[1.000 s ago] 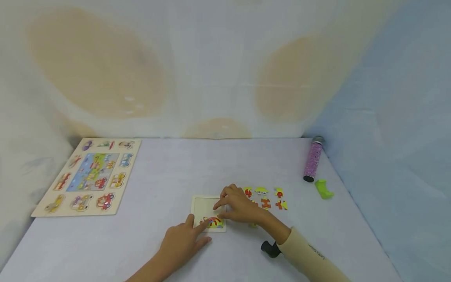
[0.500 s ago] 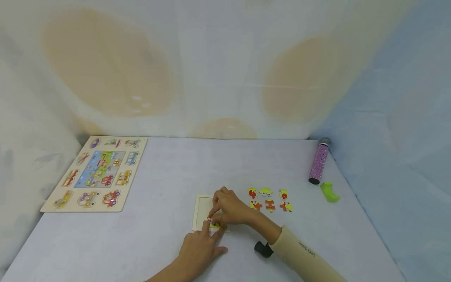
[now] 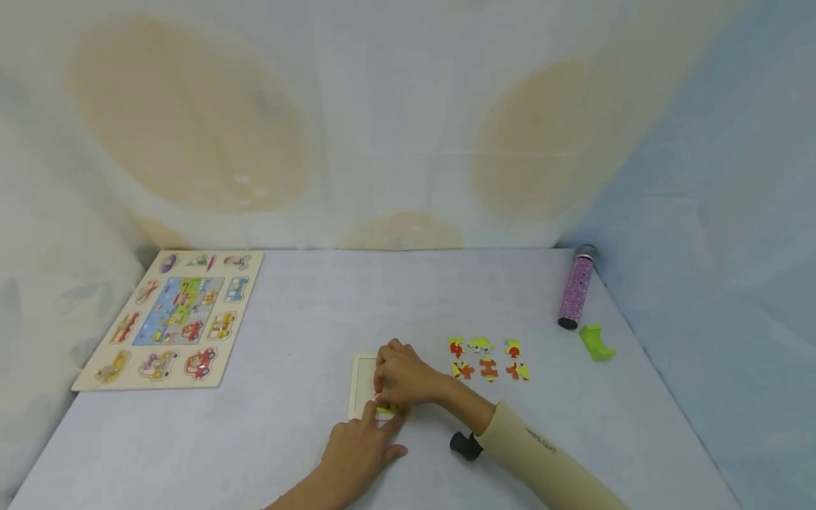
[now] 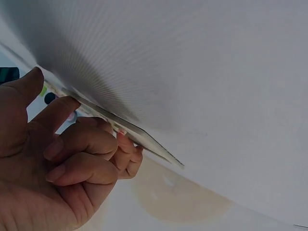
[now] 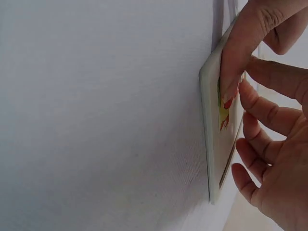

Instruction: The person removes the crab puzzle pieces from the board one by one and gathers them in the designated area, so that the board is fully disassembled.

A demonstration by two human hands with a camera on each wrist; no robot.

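A small pale wooden puzzle tray (image 3: 355, 386) lies near the table's front, with yellow and red puzzle pieces (image 5: 224, 114) in its near part. My left hand (image 3: 357, 453) reaches in from the front, straight fingertips pressing on the pieces at the near edge. In the left wrist view, its other fingers are curled. My right hand (image 3: 404, 379) is over the tray from the right. Thumb and index fingertips come together at a piece beside the left finger, seemingly pinching it; the piece is mostly hidden. Several loose puzzle pieces (image 3: 489, 369) lie in two rows right of the tray.
A larger vehicle picture board (image 3: 146, 336) lies at the back left. A glittery purple microphone (image 3: 576, 290) and a bright green curved piece (image 3: 596, 343) lie at the right. A black object (image 3: 466, 446) is beside the right sleeve (image 3: 542, 453).
My right hand has moved down from the tray's middle to the near pieces, and its thumb and index have closed together. My left hand has shifted right along the near edge.
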